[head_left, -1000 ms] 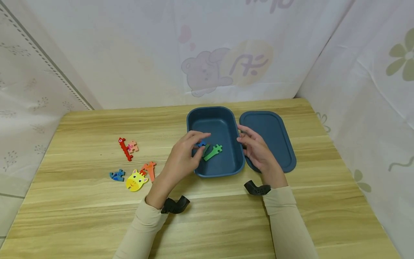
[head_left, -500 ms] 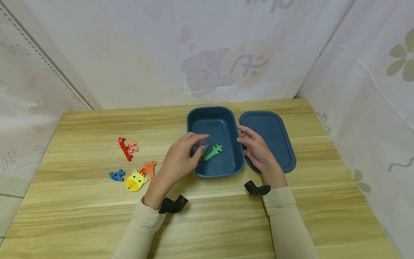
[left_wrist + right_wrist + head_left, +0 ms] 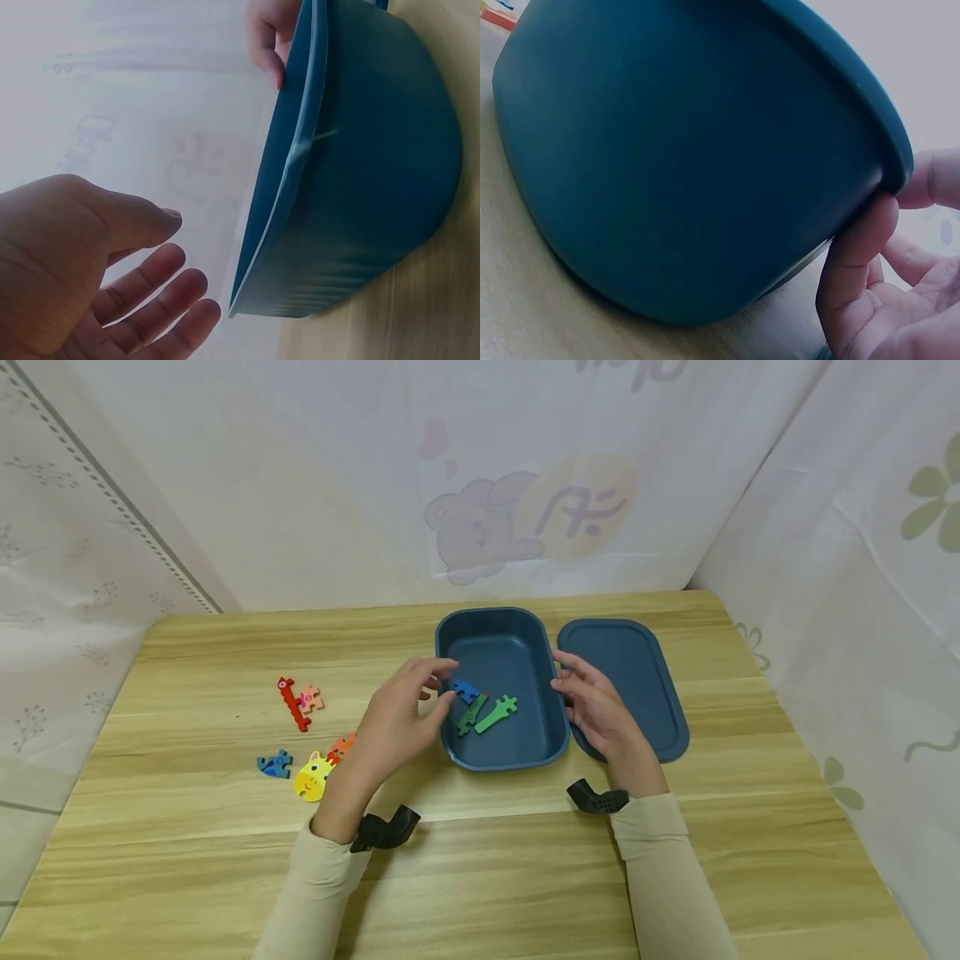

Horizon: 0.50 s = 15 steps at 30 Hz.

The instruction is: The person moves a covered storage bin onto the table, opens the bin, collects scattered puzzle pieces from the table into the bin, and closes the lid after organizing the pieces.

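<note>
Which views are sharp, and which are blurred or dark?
Head view: evenly lit and sharp, the box, lid and puzzle pieces are clear. Left wrist view: dim, the left hand is soft, the backdrop washed out. Right wrist view: dark, the box wall fills the frame and the right hand's fingers are blurred.

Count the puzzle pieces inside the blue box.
3: a blue piece, a dark green piece and a light green piece, clustered left of centre in the box. The left hand may hide more.

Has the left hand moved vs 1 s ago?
Yes. The left hand has drawn back left and toward the person, off the blue box rim onto the table side. The blue piece it held now lies in the box.
</note>
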Motion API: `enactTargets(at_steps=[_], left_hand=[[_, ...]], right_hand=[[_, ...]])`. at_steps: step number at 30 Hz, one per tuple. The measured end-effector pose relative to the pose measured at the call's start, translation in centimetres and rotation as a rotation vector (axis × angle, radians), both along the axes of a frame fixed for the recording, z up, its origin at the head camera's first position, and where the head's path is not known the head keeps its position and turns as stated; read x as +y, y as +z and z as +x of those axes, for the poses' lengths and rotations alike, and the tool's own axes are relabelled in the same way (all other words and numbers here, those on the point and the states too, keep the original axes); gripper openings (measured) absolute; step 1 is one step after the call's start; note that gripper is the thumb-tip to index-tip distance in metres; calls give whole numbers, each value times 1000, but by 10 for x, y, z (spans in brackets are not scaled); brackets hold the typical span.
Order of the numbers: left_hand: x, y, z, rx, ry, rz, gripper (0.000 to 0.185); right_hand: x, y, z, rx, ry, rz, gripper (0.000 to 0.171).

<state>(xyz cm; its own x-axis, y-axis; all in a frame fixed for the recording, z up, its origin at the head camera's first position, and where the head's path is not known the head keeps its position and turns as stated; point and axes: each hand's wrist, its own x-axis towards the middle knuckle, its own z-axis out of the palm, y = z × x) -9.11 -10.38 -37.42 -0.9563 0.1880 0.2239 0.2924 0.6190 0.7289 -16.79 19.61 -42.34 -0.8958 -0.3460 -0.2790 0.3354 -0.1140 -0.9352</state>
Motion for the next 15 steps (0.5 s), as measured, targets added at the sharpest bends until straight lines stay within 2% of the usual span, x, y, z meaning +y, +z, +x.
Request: enactTargets(at_steps=[7,15], left_hand=[[-3,-2,-1,-15,19,-9,46],[-9,-7,1,-45,57,-70,45]], right_hand=[[2,0,0,6,0,7,65],[1,-2,-1,-6,-6,-13,62]])
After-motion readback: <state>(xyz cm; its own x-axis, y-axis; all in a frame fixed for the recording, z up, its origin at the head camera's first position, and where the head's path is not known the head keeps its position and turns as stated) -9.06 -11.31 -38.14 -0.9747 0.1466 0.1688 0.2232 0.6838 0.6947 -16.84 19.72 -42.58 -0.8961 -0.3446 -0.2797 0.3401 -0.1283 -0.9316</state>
